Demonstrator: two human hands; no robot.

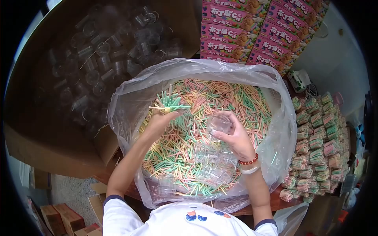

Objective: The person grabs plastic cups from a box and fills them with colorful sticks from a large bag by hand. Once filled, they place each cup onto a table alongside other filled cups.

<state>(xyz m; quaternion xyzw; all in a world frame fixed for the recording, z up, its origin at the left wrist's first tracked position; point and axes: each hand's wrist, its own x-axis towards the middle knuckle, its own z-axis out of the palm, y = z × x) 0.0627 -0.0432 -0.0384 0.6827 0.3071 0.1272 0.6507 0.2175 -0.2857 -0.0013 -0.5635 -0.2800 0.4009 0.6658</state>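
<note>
My left hand (158, 122) is closed around a bunch of pastel candy sticks (171, 103), green, yellow and pink, which fan out above the fingers. Clear plastic seems to surround their lower part, but I cannot make it out fully. In my right hand (238, 138) is a clear plastic cup (219, 124), held by thumb and fingers, with no sticks visible in it. Both hands are over a large clear plastic bag (281, 114) full of loose sticks (220, 92). Several more clear cups (216, 167) lie on the sticks near my body.
A big cardboard box (47, 157) holding several clear cups (104, 63) stands at left. Pink printed boxes (228, 31) are stacked at the back. Many bundled sticks (317, 139) are piled on the right. Brown boxes (67, 218) stand on the floor at lower left.
</note>
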